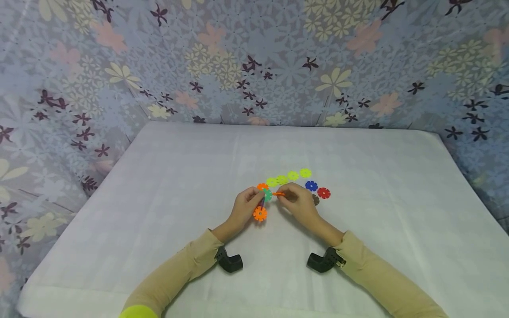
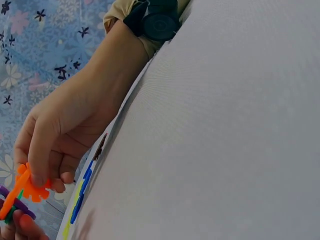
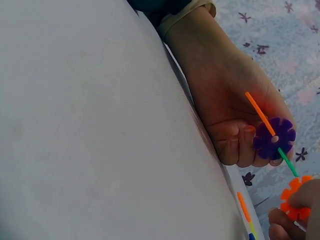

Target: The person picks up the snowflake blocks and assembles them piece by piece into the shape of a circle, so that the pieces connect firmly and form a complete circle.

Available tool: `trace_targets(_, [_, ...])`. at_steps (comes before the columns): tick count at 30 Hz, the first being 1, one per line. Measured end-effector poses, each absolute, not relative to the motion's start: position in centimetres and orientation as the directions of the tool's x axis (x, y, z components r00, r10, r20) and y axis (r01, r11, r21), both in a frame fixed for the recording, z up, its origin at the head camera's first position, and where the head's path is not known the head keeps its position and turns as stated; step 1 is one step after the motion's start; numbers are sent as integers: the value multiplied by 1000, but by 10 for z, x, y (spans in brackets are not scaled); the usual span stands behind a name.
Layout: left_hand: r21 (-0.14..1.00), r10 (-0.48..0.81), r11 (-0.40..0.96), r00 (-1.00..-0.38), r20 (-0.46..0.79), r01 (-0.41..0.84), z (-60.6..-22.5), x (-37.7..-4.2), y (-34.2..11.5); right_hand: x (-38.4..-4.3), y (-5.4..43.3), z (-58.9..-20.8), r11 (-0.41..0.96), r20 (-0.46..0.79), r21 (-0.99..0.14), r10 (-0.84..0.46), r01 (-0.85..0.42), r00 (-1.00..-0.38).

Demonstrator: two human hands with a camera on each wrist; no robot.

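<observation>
My left hand holds a small joined cluster of notched plastic discs between thumb and fingers. In it are a green disc, a purple disc and an orange disc hanging lowest, interlocked at angles. My right hand pinches another orange disc, turned edge-on in the head view and close to the green disc. The right wrist view shows the left hand around the purple disc, with the right fingertips on the loose orange one. Fingers partly hide the cluster.
Several yellow-green discs lie in a row beyond the hands, with an orange disc at its left end. A blue disc, a red disc and a brown disc lie beside my right hand on the white-covered table.
</observation>
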State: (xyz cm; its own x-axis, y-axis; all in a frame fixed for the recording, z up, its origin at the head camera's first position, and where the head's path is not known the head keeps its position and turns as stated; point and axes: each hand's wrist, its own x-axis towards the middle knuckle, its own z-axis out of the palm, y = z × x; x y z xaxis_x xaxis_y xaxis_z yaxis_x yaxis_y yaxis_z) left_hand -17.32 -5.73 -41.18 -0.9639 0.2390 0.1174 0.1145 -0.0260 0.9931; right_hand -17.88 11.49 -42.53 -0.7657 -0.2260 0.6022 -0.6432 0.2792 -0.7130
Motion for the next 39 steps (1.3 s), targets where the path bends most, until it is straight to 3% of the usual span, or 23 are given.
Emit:
trace_targets(14, [996,259,-10,-961,93,94,-409,-172,-57,-175,112,-414,190,561,-771,-249,-607,-790])
trace_targets(22, [996,278,-1,-957,83,86,-416,-176,-58,-174,112,-416,132,463,-856,-235,-500,-855])
trace_targets(27, [999,304,-36,-952,42,32,-432,-186,-60,-176,113,-416,78,441,-879,-246,-471,-863])
trace_targets(39, [998,344,4,-937,63,68,-427,-184,-64,-175,118,-413,152,431,-863,-276,-482,-859])
